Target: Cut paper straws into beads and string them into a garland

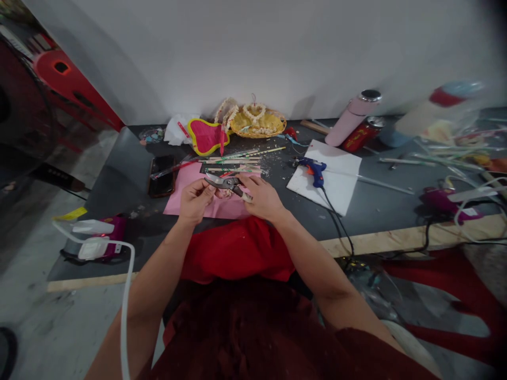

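Pruning shears (pixel 224 182) are held in my right hand (pixel 264 197), its fingers wrapped round their grips. The blades point left. My left hand (pixel 195 200) is closed in a pinch beside the blade tips; whatever sits between its thumb and fingers is too small to make out. Under both hands lies a pink sheet (pixel 182 184) with small pale cut bits (pixel 226 193) on it. Just beyond the shears, several thin patterned strips (pixel 233 160) lie side by side, with crumbs scattered around them.
A phone (pixel 162 177) lies left of the sheet. Behind stand a yellow basket (pixel 277 125) and a pink-and-yellow shape (pixel 206 137). Rightward are a blue glue gun (pixel 315 169) on a white board (pixel 344 196), a pink flask (pixel 350 119), a red can (pixel 362 134) and power sockets (pixel 105 237) leftward.
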Demonstrator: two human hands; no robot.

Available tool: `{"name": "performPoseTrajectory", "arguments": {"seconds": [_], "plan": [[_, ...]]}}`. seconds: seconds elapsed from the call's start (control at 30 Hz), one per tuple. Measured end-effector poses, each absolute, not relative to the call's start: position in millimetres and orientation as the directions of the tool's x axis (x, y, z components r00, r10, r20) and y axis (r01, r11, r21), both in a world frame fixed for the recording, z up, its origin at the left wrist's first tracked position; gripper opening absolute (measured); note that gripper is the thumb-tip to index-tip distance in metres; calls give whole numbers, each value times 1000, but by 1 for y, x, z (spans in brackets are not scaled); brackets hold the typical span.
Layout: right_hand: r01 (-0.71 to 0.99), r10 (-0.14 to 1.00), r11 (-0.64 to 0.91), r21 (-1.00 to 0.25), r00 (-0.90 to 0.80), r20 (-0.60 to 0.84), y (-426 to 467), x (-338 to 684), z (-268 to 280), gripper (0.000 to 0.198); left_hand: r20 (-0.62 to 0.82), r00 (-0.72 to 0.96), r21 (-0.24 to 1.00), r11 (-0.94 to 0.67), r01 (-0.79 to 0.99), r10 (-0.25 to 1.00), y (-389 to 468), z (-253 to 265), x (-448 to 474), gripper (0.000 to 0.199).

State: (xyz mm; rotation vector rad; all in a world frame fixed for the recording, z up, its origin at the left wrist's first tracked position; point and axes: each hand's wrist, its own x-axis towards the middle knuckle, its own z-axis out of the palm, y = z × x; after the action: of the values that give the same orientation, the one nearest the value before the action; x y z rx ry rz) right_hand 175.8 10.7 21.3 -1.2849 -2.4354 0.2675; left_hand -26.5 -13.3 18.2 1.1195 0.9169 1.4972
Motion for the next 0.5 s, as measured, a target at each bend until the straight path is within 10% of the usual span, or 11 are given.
{"name": "performPoseTrajectory", "arguments": {"seconds": [0.5], "plan": [[789, 843, 537, -298, -508, 177, 10, 175, 23, 75, 265, -80, 952, -274, -135, 961, -12, 12, -27, 20]]}}
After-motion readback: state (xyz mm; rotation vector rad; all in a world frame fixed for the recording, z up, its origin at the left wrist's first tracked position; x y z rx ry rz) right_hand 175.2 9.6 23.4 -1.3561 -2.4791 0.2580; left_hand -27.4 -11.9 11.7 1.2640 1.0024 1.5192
